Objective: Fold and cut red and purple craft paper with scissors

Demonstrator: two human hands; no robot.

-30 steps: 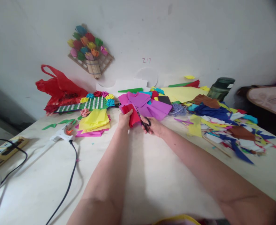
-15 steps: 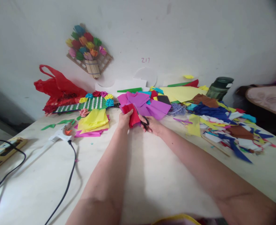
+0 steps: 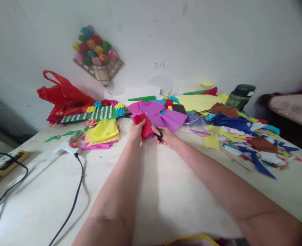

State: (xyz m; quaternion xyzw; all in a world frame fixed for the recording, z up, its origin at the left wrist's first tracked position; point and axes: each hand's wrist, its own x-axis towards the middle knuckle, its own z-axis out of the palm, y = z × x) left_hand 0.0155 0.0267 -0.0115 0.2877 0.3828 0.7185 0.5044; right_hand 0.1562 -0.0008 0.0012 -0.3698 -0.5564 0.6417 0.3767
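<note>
Left hand [image 3: 137,132] grips red paper [image 3: 147,131] in front of purple sheets [image 3: 173,119], presumably to steady it against the blades. Right hand [image 3: 167,137] is closed around scissors [image 3: 159,134], blades at the paper's right edge.

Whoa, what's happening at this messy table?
A person is holding red paper in their left hand and black-handled scissors in their right hand. The scissors' blades are up at the red paper, but they're too small to tell if they're snipping right now. Purple paper lies just behind the hands. Yellow sheets sit to the left, and a heap of colorful scraps lies to the right.
</note>
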